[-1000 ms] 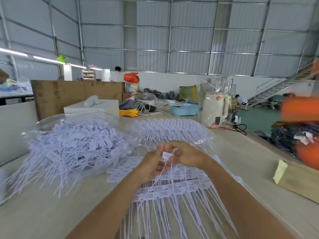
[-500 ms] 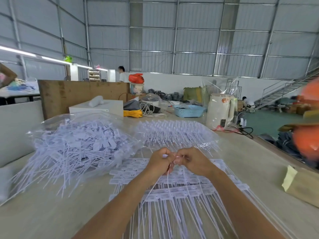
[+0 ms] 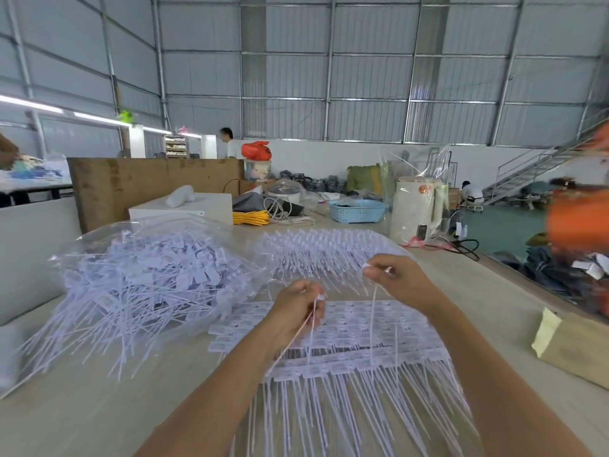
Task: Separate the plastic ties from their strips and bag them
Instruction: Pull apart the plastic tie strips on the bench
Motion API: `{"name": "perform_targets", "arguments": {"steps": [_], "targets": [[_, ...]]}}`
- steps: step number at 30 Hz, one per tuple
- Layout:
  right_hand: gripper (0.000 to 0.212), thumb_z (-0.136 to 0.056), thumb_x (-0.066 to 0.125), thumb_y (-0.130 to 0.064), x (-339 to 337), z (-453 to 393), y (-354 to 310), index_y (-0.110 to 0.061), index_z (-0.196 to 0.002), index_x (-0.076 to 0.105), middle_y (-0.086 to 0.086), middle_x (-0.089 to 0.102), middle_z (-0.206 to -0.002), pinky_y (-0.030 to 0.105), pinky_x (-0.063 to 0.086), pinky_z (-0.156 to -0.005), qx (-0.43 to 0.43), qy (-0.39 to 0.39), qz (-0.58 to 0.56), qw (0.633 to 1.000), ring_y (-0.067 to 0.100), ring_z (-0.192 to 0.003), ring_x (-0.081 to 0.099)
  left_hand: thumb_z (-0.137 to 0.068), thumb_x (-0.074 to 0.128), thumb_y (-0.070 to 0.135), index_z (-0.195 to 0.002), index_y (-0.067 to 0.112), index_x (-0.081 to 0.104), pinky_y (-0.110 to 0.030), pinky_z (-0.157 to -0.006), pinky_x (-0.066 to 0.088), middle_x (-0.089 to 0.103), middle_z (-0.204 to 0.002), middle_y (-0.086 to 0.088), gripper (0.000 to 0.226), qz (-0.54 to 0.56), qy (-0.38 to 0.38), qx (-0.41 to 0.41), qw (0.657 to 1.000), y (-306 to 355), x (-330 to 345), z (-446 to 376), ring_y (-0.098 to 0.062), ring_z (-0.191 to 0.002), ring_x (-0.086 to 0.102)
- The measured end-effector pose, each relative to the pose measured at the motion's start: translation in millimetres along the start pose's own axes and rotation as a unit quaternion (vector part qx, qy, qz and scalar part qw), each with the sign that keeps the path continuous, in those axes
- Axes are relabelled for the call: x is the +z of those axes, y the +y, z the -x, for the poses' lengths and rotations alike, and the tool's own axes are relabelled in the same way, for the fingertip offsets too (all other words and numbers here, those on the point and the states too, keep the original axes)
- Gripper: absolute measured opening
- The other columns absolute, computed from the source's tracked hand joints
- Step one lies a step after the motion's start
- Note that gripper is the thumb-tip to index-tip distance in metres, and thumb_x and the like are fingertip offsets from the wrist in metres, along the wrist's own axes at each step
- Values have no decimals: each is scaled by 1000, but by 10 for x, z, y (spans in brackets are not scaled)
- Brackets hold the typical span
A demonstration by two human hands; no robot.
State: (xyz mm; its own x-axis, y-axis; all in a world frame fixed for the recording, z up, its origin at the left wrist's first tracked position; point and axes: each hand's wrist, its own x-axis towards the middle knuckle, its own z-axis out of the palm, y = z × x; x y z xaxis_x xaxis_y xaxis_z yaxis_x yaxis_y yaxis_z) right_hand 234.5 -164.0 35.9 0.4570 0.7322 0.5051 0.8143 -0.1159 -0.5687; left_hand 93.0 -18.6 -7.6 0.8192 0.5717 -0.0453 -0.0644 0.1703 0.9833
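Hands apart over strips [image 3: 329, 338] on table [image 3: 494, 301]: left hand [image 3: 298, 306] pinches two ties, right hand [image 3: 395, 278] pinches one tie [image 3: 373, 311]. Bag [image 3: 148, 275] of loose ties at ten o'clock.

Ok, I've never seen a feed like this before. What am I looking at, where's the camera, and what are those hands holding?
There is no machine here: a person works with two bare hands, and the one camera sits on their head, looking forward and down. The left hand pinches thin white plastic ties by their heads, and the right hand pinches another tie, held apart from the left. Below them, on the pale worktable, lie flat white strips of joined ties. To the left sits a clear plastic bag of loose ties, and farther back a second heap of ties in clear plastic.
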Motion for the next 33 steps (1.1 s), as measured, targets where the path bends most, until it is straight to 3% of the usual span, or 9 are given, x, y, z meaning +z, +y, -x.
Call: {"name": "perform_targets", "arguments": {"steps": [3, 6, 10, 16, 18, 24, 27, 30, 33], "targets": [[14, -89, 61, -9, 30, -33, -261, 2, -89, 69, -5, 57, -67, 7, 36, -56, -16, -89, -42, 995, -4, -54, 48, -103, 36, 26, -86, 8, 55, -24, -46, 33, 48, -60, -7, 31, 28, -1, 24, 999, -13, 135, -27, -14, -43, 44], [13, -89, 57, 1, 173, -78, -361, 6, -99, 63, 4, 56, -78, 18, 47, -65, -11, -147, -17, 989, 6, -67, 54, -97, 42, 48, -91, 14, 62, -24, -50, 40, 59, -65, -5, 41, 9, -41, 32, 999, -13, 256, -16, -15, -53, 52], [12, -86, 59, 2, 250, -102, -360, 2, -98, 63, 4, 59, -88, 14, 44, -69, -14, -128, -20, 992, 15, -81, 56, -94, 55, 36, -80, 8, 50, -24, -46, 37, 54, -57, -3, 32, -67, -6, 103, 992, -50, 243, -16, -14, -51, 50], [28, -94, 55, -20, 178, -114, -314, -1, -74, 63, 6, 59, -68, 15, 39, -57, 17, -173, 75, 982, 7, -56, 52, -97, 52, 34, -89, 6, 55, -25, -47, 40, 57, -70, -12, 29, -92, 35, 138, 986, 2, 278, -19, -16, -49, 51], [24, -92, 57, -17, 152, -124, -316, -6, -73, 64, 3, 59, -68, 25, 43, -67, -3, -148, 104, 983, 12, -63, 53, -97, 51, 31, -86, 8, 54, -20, -41, 41, 60, -61, -5, 26, -86, 31, 128, 988, 33, 314, -5, -13, -42, 57], [17, -91, 57, -15, 68, -124, -400, -9, -78, 66, 0, 59, -77, 32, 45, -79, -22, -121, 175, 977, 19, -81, 55, -100, 47, 25, -68, 14, 41, -14, -34, 22, 42, -41, 2, 34, -32, -6, 78, 996, 173, 424, 36, -9, -31, 34], [18, -90, 55, -16, -3, -103, -468, -21, -74, 61, -10, 58, -76, 33, 37, -81, -46, -120, 252, 959, 14, -81, 49, -102, 40, 21, -68, 18, 37, -11, -29, 16, 29, -43, 7, 34, 2, -81, -21, 996, 324, 437, 74, -1, -28, 23], [20, -94, 49, -19, -145, -106, -470, -17, -78, 59, -2, 65, -88, 33, 35, -81, -46, -94, 313, 944, 16, -84, 52, -101, 39, 25, -73, 16, 38, -10, -27, 16, 31, -41, 6, 30, 81, -152, -131, 976, 447, 352, 134, 0, -24, 25], [29, -95, 50, -17, -361, -108, -427, -14, -66, 52, 3, 65, -82, 29, 44, -76, -3, -40, 179, 983, 22, -84, 60, -93, 48, 32, -82, 16, 38, -11, -30, 20, 35, -45, 6, 22, 92, -192, -95, 972, 554, 194, 212, 0, -27, 28]]}}
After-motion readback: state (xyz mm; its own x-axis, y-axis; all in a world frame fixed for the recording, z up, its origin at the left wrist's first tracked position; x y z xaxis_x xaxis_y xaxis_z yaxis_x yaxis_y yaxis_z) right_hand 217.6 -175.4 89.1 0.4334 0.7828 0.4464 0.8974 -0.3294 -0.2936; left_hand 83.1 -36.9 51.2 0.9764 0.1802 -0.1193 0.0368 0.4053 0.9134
